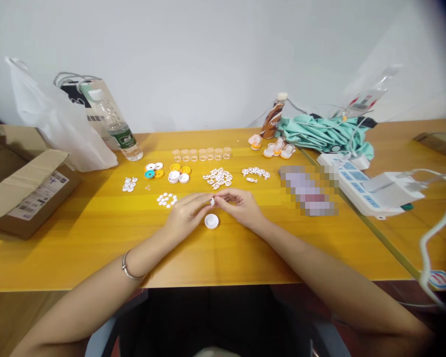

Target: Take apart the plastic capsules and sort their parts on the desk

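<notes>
My left hand (186, 213) and my right hand (242, 207) meet over the table, fingertips pinched on a small white plastic part (212, 201). The fingers hide much of it, so its exact shape is unclear. Just below them a round white plastic cap (211, 221) lies with its hollow side up. Beyond my fingers is a heap of white openwork plastic pieces (218, 177), with a smaller group of white pieces (255, 172) to its right. Small white discs (167, 200) lie left of my left hand. White, orange and teal round caps (179, 172) are farther back.
Several clear cups (202, 154) stand in a row behind. White-and-orange assembled pieces (279, 148) sit near a brown bottle (274, 116). An open carton (29, 183) and a water bottle (124, 136) are left. A power strip (360, 186) and teal umbrella (319, 133) are right.
</notes>
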`<state>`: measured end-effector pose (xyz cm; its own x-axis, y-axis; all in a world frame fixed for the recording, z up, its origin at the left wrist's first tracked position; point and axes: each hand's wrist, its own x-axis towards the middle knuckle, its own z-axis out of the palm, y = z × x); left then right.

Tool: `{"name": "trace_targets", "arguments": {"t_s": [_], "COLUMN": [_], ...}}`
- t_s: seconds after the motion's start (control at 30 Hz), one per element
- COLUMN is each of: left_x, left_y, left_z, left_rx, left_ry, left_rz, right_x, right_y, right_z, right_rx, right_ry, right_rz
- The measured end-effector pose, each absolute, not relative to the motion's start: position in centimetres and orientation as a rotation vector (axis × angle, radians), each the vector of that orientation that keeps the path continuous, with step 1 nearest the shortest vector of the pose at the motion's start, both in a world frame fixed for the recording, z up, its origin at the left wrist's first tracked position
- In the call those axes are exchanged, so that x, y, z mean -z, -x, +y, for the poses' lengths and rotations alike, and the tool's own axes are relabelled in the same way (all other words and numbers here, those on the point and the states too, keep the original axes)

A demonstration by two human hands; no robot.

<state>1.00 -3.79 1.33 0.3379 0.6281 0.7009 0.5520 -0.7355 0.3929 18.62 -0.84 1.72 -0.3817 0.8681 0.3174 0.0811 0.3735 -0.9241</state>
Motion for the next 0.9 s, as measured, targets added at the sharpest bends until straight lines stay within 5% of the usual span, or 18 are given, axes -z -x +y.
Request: {"name": "trace_targets", "arguments": {"t_s": [0.9], "left_x": [-0.3], "left_y": [-0.7], "left_z": [-4.0], "left_rx": [-1.298], "left_ry": [-2.746], "left_rz": [1.122], "right_x": [-1.6], "right_y": [-18.1], "right_z": [-1.4], "right_rx": [-1.260], "right_ry": [0.937], "right_rz": [-1.612]}}
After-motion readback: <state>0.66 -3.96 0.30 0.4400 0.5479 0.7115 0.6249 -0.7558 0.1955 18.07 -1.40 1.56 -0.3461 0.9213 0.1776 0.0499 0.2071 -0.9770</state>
